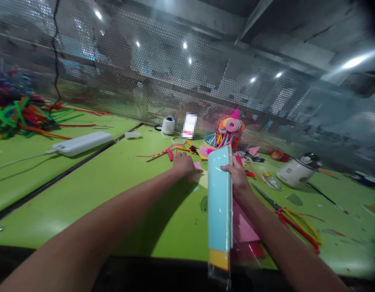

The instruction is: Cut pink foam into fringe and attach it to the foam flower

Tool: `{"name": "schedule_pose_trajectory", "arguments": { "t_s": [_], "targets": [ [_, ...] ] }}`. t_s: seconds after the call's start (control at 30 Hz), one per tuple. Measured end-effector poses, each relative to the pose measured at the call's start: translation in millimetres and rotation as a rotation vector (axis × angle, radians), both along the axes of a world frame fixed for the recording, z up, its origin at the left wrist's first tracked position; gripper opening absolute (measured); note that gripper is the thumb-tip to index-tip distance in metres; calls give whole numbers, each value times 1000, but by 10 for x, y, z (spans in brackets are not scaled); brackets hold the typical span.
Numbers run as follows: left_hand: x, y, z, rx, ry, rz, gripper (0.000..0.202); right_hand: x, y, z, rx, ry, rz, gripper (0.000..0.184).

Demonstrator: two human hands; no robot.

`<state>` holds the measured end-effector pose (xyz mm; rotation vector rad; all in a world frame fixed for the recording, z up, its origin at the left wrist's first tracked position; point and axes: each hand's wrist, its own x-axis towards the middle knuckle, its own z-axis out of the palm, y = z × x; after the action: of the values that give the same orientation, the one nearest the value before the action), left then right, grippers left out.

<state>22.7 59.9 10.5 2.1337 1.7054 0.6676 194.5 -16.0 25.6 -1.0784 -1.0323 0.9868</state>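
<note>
One grip by the right hand [239, 178], clamped on the far part of a plastic sleeve of blue paper [218, 198] over the green table [129, 166], probably to steady its length. Cannot tell whether apart or together for the left hand [183, 164], low beside small paper slips [202, 179]. Off to the right, scissors [278, 211], probably aside to leave room.

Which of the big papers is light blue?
The tall paper pack in shiny plastic, gripped by the right hand. Its front is light blue; to its right, the pink paper and red paper are different colours.
</note>
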Motion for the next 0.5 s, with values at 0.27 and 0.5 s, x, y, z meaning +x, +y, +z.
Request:
{"name": "schedule_pose_trajectory", "arguments": {
  "t_s": [0.27,0.5],
  "targets": [
    [191,227,-14,-204,-120,-15,35,44,26,-49,20,-12,-8,45],
    [-279,129,181,-172,-414,56,23,77,75,-69,38,-10,-15,34]
  ]
}}
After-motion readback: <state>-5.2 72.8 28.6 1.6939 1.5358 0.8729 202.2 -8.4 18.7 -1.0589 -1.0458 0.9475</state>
